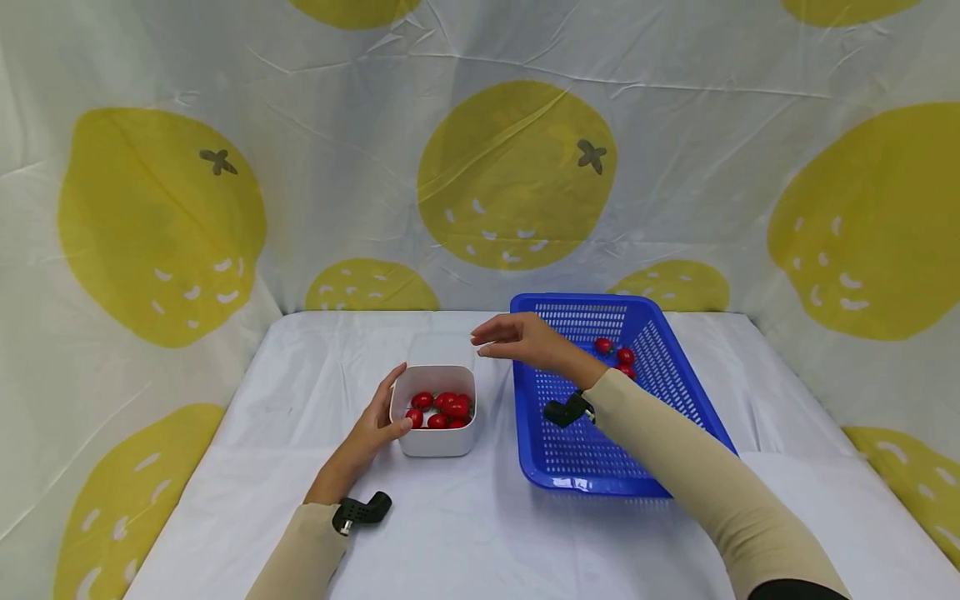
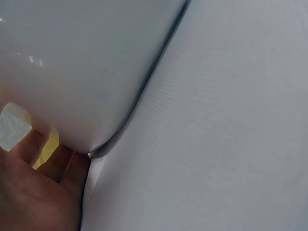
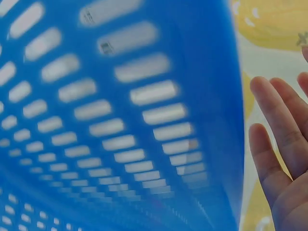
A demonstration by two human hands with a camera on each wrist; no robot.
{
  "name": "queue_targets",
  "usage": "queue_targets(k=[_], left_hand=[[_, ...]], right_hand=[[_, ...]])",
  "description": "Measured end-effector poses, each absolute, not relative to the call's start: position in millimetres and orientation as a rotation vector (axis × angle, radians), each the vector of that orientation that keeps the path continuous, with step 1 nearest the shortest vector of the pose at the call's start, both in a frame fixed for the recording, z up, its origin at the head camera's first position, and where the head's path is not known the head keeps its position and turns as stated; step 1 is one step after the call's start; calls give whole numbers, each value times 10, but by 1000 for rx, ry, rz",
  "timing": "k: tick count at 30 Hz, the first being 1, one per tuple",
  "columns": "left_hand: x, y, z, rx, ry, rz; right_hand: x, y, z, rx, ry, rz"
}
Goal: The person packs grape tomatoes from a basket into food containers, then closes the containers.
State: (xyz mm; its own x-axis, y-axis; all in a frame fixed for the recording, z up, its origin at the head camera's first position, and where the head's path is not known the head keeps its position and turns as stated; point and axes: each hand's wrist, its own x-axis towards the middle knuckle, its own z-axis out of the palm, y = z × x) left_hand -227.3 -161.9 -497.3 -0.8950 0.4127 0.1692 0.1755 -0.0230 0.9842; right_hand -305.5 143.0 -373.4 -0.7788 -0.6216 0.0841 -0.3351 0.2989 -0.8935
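A white square container (image 1: 438, 443) with several red cherry tomatoes (image 1: 456, 407) inside stands on the white cloth. My left hand (image 1: 372, 422) holds its left side, the thumb over the near rim and the other fingers along the wall. In the left wrist view, fingers lie against the container's glossy wall (image 2: 91, 72). My right hand (image 1: 522, 339) hovers at the left rim of a blue perforated basket (image 1: 536, 442), fingers extended and nothing held. The right wrist view has these fingers (image 3: 274, 108) beyond the basket wall (image 3: 216, 96). A few tomatoes (image 1: 625, 357) lie in the basket, partly hidden by my right arm.
Just behind the container lies a translucent, pale flat piece (image 1: 441, 346), like a lid. The white cloth (image 1: 450, 533) covers the table. A lemon-print curtain (image 1: 337, 167) hangs close behind and at both sides. Wrist cameras (image 1: 363, 510) jut out from both wrists.
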Motion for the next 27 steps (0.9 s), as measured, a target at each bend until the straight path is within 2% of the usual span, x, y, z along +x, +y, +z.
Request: queue_targets(k=[27], left_hand=[[-2293, -1619, -4996, 657, 2053, 2051]], right_hand=[[-3379, 2053, -3938, -542, 2485, -1649]])
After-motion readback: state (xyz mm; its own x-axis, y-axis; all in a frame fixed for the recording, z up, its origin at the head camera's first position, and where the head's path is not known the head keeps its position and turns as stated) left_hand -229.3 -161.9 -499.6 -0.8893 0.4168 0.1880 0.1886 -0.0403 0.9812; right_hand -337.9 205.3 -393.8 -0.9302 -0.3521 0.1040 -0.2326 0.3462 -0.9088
